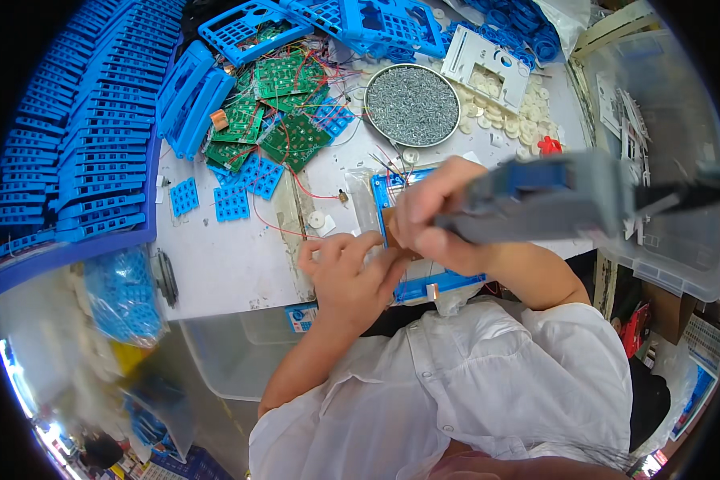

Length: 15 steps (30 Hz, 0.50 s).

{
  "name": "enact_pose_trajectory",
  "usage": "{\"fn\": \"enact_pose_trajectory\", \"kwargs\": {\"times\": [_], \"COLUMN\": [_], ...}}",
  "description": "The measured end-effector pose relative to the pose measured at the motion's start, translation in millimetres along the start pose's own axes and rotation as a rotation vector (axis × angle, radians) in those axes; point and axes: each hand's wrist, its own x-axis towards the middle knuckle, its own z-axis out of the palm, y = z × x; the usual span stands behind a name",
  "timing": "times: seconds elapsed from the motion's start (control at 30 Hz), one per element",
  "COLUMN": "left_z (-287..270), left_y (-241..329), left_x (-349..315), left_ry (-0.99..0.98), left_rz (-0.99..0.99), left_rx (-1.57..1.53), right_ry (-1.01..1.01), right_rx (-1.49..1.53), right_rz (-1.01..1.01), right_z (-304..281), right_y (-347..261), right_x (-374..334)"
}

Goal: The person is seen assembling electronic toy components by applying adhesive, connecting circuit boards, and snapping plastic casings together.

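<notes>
My right hand is wrapped around a grey power tool, seemingly an electric screwdriver, smeared by motion. Its tip is hidden behind my fingers. Below it lies a blue plastic casing at the table's front edge, with a brown board and thin wires inside. My left hand rests at the casing's left side, fingers spread and slightly bent, the thumb side reaching toward the brown board. Both hands almost meet over the casing and cover much of it.
A round tin of small screws stands behind the casing. Green circuit boards with red wires are heaped to the left, near blue button pads. White discs lie right. Stacked blue casings fill the far left; a clear bin stands right.
</notes>
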Motion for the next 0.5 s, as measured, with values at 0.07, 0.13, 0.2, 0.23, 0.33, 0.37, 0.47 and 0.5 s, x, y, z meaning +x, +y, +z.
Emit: {"fn": "enact_pose_trajectory", "kwargs": {"times": [0.07, 0.13, 0.2, 0.23, 0.33, 0.37, 0.47, 0.5], "left_z": [3.8, 1.6, 1.3, 1.4, 4.4, 4.7, 0.0, 0.4], "left_y": [-0.4, 0.6, 1.3, 1.7, 3.5, 3.1, -2.3, -2.2], "left_x": [-5.2, -3.9, -3.8, -4.6, -4.9, -4.8, -9.1, -10.0], "left_ry": [-0.042, -0.055, -0.057, -0.052, -0.041, -0.037, -0.088, -0.078], "left_rz": [0.015, -0.002, -0.016, -0.021, -0.021, -0.022, 0.034, 0.033], "left_rx": [0.067, 0.061, 0.058, 0.059, 0.039, 0.032, -0.042, -0.029], "right_ry": [0.008, 0.007, -0.007, -0.017, -0.085, -0.134, -0.182, -0.19], "right_rx": [-0.018, -0.024, -0.078, -0.135, -0.266, -0.301, -0.338, -0.327], "right_rz": [0.037, 0.068, 0.066, 0.048, 0.075, 0.077, 0.071, 0.078], "right_z": [2.7, 3.7, 3.8, 4.9, 3.0, -0.5, -0.8, -0.8], "right_y": [4.7, 6.0, 6.2, 7.5, 6.2, 6.6, 8.8, 10.3], "right_x": [4.0, 6.4, 8.7, 11.0, 14.4, 16.5, 15.9, 18.1]}}
